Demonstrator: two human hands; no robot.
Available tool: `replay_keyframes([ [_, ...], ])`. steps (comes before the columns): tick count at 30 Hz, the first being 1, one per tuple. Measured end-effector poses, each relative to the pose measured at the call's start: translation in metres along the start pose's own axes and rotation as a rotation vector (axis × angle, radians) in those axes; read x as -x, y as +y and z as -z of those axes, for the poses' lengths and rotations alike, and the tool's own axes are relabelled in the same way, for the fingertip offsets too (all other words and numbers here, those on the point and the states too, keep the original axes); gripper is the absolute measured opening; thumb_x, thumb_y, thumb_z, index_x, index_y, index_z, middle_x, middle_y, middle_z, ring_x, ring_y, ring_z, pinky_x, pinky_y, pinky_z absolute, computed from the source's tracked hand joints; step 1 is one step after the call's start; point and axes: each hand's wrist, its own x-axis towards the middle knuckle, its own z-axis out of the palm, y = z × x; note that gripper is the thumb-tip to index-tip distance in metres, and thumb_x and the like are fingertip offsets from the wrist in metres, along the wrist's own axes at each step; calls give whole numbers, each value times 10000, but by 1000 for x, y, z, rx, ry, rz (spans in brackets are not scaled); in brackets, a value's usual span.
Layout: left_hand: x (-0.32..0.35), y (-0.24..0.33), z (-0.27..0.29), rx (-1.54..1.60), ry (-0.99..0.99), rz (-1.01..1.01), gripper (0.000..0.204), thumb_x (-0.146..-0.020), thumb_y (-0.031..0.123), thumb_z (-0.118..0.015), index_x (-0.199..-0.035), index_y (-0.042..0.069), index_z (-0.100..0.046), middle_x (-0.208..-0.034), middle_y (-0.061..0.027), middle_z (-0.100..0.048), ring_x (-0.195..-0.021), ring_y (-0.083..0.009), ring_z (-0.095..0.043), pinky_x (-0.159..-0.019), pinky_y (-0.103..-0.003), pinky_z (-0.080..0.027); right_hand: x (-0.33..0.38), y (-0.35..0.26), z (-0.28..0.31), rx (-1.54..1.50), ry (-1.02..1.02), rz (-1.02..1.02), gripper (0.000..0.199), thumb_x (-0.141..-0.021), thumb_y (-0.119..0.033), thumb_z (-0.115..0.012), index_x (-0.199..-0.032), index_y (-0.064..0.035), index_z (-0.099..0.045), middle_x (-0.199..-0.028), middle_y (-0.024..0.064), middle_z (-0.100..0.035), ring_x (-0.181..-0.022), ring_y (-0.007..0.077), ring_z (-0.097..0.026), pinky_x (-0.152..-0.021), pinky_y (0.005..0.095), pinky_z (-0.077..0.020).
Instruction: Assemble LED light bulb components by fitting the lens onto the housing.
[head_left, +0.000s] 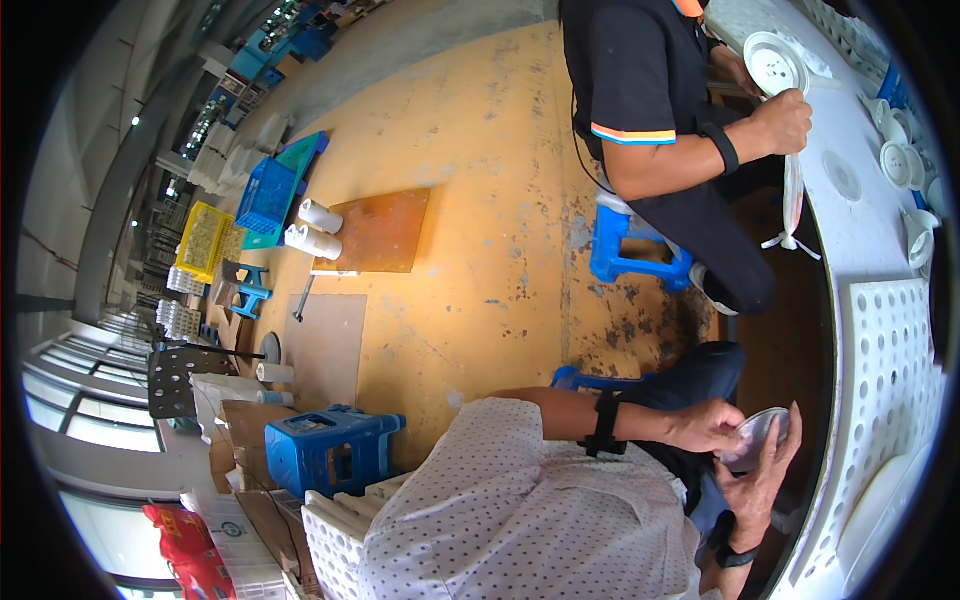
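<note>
A small round, pale grey-white dish-like piece (pixel 765 433) with a thin rim is held between my two hands, in front of my dark trousers and beside the table edge. My left hand (pixel 712 427) is closed, its fingers and thumb pinching the rim. My right hand (pixel 757 480) cups the opposite side, with its fingers stretched up along the piece. The fingers partly hide its face, so I cannot tell exactly what it is. Both my wrists wear black bands.
A white table (pixel 842 215) bears a perforated white tray (pixel 885 375) and several white round parts (pixel 902 165). Beside it a seated co-worker (pixel 640 90) holds a white perforated disc (pixel 776 64). Blue stools (pixel 325 450) and a yellow crate (pixel 205 242) stand on the floor.
</note>
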Motion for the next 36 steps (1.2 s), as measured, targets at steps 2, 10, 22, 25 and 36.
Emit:
replay_keyframes([
  [2, -1, 0, 2, 137, 63, 38, 237, -899, 177, -551, -938, -45, -622, -799, -84, -657, -693, -124, -640, -594, -225, -501, 0, 5, 5, 27, 4, -11, 1026, -545, -150, -783, -1425, -216, -260, -1424, 255, -210, -1282, 450, -290, -1007, 523, -320],
  [10, -1, 5, 9, 194, 177, 185, 330, -920, 274, -542, -939, -38, -648, -933, -125, -677, -818, -161, -663, -632, -239, -520, -11, 4, 21, 85, 65, -32, 965, -598, -226, -788, -1415, -160, -278, -1414, 260, -224, -1274, 456, -295, -1003, 539, -316],
  [22, -6, -19, 2, 64, 2, 289, 241, -928, 163, -525, -967, -53, -625, -900, -91, -653, -783, -143, -615, -700, -243, -480, -31, -23, 116, -575, 592, 283, 921, -663, -427, -773, -1416, -204, -291, -1392, 305, -198, -1237, 500, -289, -919, 561, -361],
  [25, -15, -17, -7, 101, -44, 222, 250, -916, 174, -545, -936, -62, -625, -871, -89, -653, -774, -147, -608, -711, -246, -470, -11, -15, 121, -475, 556, 47, 1032, -594, -356, -820, -1430, -119, -262, -1436, 299, -112, -1293, 426, -251, -992, 504, -292],
  [36, -19, -7, -27, 26, -284, 284, 273, -907, 143, -545, -1027, -101, -578, -1101, -291, -582, -941, -288, -637, -767, -296, -494, 47, -3, 133, -551, 657, 22, 1075, -596, -403, -803, -1436, -86, -213, -1442, 255, -151, -1317, 398, -223, -1016, 479, -284],
])
